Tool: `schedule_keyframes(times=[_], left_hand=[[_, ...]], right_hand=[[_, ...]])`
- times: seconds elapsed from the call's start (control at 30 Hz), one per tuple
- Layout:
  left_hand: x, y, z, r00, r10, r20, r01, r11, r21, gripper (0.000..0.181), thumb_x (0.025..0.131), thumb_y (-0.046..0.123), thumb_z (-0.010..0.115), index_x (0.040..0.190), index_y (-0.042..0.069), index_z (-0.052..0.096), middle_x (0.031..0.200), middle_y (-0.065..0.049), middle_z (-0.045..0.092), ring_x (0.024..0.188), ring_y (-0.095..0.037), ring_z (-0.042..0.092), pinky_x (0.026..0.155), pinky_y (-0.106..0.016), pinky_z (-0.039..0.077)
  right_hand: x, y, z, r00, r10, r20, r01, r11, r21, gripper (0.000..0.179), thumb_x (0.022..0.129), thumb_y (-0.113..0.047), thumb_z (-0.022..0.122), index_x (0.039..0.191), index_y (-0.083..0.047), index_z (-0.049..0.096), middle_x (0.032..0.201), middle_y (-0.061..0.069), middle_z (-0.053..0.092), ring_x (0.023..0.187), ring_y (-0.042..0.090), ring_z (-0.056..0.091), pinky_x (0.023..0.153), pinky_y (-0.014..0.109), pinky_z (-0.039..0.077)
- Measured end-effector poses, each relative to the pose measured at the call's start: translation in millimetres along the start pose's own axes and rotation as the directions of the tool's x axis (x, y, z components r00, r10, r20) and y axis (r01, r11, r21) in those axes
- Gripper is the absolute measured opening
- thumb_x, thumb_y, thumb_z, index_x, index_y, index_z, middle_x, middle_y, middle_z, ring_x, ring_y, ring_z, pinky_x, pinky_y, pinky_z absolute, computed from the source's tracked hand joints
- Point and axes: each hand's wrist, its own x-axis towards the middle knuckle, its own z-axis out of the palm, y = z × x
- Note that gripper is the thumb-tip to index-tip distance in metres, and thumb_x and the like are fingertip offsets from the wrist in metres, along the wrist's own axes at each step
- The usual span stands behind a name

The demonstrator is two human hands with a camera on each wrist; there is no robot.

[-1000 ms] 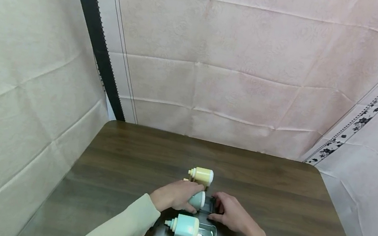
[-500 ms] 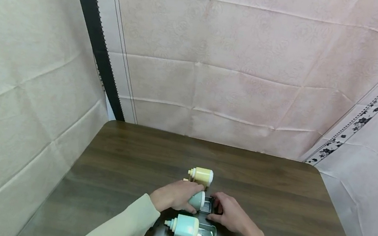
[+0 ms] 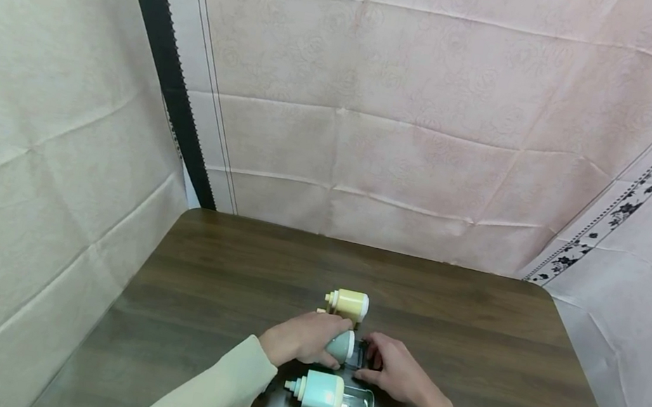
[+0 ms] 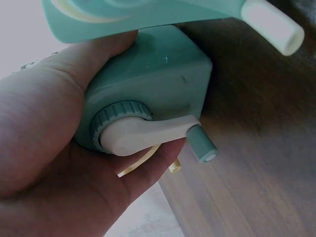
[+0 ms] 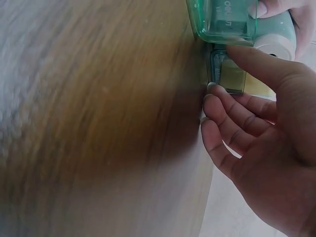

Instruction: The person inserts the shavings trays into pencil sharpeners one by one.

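Three crank pencil sharpeners stand in a row on the table. My left hand (image 3: 307,337) grips the body of the middle, grey-green pencil sharpener (image 3: 342,345). In the left wrist view its pale crank (image 4: 148,131) with a green knob (image 4: 202,144) points away from the palm. My right hand (image 3: 399,368) holds the outer end of that sharpener's clear shavings drawer (image 3: 357,355), thumb on one side and fingers on the other. The drawer (image 5: 231,75) is partly out; in the right wrist view the hand hides some of it.
Closest to me is a mint pencil sharpener (image 3: 321,396) with its clear drawer (image 3: 356,406) pulled out to the right. A yellow pencil sharpener (image 3: 350,303) stands beyond my left hand. The brown wooden table (image 3: 226,266) meets hanging pale cloths (image 3: 335,148) behind and at both sides.
My right hand has shifted slightly left, and less of the middle sharpener's drawer shows than before. My left hand keeps its grip in the same place.
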Motion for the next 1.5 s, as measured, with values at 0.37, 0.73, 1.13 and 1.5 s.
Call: schedule_keyframes(times=[0.37,0.73,1.13,1.5], left_hand=[[-0.4,0.0,0.2,1.000,-0.004,-0.010,0.004,1.000,-0.002,0.047,0.089,0.038,0.088,0.124,0.024,0.060,0.110,0.009,0.064,0.093,-0.007,0.060,0.085,-0.030,0.054],[-0.1,1.0,0.2,1.000,0.011,-0.015,-0.011,1.000,0.012,0.048,0.089,0.038,0.089,0.124,0.022,0.060,0.109,0.008,0.065,0.093,-0.008,0.060,0.084,-0.030,0.054],[-2.2,1.7,-1.2,1.000,0.003,-0.017,-0.003,1.000,0.008,0.048,0.088,0.037,0.089,0.123,0.023,0.060,0.109,0.009,0.064,0.092,-0.007,0.060,0.083,-0.029,0.054],[-3.0,2.6,-2.6,1.000,-0.001,-0.012,0.001,1.000,-0.009,0.047,0.089,0.038,0.089,0.122,0.023,0.060,0.109,0.009,0.064,0.092,-0.007,0.059,0.082,-0.028,0.053]], right_hand=[[0.1,-3.1,2.2,1.000,-0.010,-0.015,0.010,1.000,-0.014,0.051,0.088,-0.026,0.090,0.124,-0.003,0.064,0.091,-0.003,0.062,0.080,0.014,0.059,0.068,0.028,0.051],[4.6,-8.0,7.1,0.999,-0.044,-0.018,0.044,0.999,0.014,0.047,0.088,-0.026,0.089,0.124,-0.009,0.064,0.092,-0.003,0.064,0.081,0.014,0.062,0.069,0.027,0.053],[9.3,-12.9,7.7,0.999,-0.040,0.017,0.039,0.999,0.031,0.046,0.091,-0.026,0.088,0.126,-0.008,0.064,0.094,-0.004,0.064,0.082,0.015,0.063,0.068,0.027,0.053],[16.5,-15.2,10.7,0.996,-0.082,0.029,0.080,0.996,0.050,0.036,0.092,-0.029,0.087,0.116,-0.016,0.063,0.097,-0.009,0.064,0.082,0.011,0.063,0.070,0.027,0.054]])
